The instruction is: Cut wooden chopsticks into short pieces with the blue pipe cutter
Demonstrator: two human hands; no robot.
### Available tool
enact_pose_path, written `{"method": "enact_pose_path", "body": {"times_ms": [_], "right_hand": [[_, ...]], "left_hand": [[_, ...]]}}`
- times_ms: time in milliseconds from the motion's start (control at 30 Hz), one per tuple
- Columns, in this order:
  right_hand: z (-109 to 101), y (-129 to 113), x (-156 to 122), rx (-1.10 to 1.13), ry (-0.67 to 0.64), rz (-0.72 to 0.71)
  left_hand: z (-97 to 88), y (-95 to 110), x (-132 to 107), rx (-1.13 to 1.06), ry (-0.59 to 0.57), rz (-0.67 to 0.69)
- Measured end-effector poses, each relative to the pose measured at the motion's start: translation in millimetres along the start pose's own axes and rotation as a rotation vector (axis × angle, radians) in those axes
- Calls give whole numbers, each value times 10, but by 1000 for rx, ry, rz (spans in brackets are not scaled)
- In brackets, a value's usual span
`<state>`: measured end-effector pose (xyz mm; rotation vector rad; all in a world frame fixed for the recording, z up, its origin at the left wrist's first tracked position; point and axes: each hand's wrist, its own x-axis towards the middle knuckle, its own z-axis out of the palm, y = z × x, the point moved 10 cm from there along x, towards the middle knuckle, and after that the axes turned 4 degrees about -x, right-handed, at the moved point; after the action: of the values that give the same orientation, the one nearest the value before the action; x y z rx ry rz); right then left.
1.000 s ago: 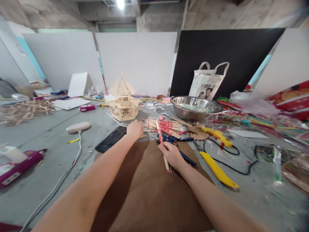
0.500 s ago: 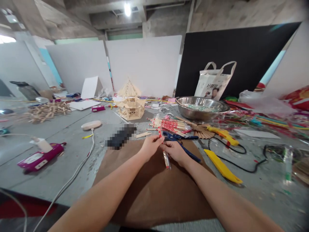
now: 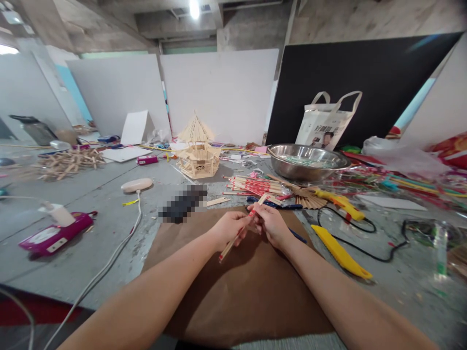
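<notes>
Both hands hold one pair of disposable chopsticks (image 3: 228, 249) in a red-printed wrapper, slanting from upper right to lower left over the brown sheet (image 3: 255, 291). My left hand (image 3: 230, 228) is closed around the middle of the pair. Near the upper end, my right hand (image 3: 270, 223) pinches it, and bare pale wood shows above those fingers. Just beyond lies a pile of similar wrapped chopsticks (image 3: 251, 184). Blue-handled pliers (image 3: 290, 206) rest by the right hand, partly hidden behind it.
A pagoda model of thin sticks (image 3: 199, 163) stands farther back. To the right are a metal basin (image 3: 302, 170), a yellow glue gun (image 3: 343, 204) and a yellow-handled cutter (image 3: 341, 253). Leftward lie a blurred-out dark object (image 3: 182, 204), a white cable (image 3: 120, 253) and a purple power strip (image 3: 56, 236).
The chopsticks have swung from nearly upright, leaning left, to slanting toward the lower left. My right hand has shifted up to the upper end, where bare wood now shows.
</notes>
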<state>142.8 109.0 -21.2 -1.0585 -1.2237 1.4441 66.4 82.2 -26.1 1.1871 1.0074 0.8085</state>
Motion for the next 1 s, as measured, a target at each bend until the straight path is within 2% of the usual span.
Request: {"method": "enact_pose_path", "body": {"times_ms": [100,200,300,367,500,700,867,1000], "right_hand": [[-89,-100,11,88,54,-59],[-253,-209,19,157,157,-143],[-390,-253,21,203,244,-185],[-410,-253,26,200,253,-187],[-311,-240,41,150,168,-172],[-150,-233,28,138,54,-121],[-3,-164,-21,60,-14,-87],[146,-79,-51,20,-109,-61]], "left_hand": [[74,-14,-28,81,-33,-15],[66,-18,-30,169,-47,-24],[1,26,-15,247,-1,23],[-60,77,-12,309,67,73],[-130,157,-28,438,171,143],[-153,189,-43,501,229,202],[-143,243,-86,459,244,262],[-85,328,-124,387,191,328]]}}
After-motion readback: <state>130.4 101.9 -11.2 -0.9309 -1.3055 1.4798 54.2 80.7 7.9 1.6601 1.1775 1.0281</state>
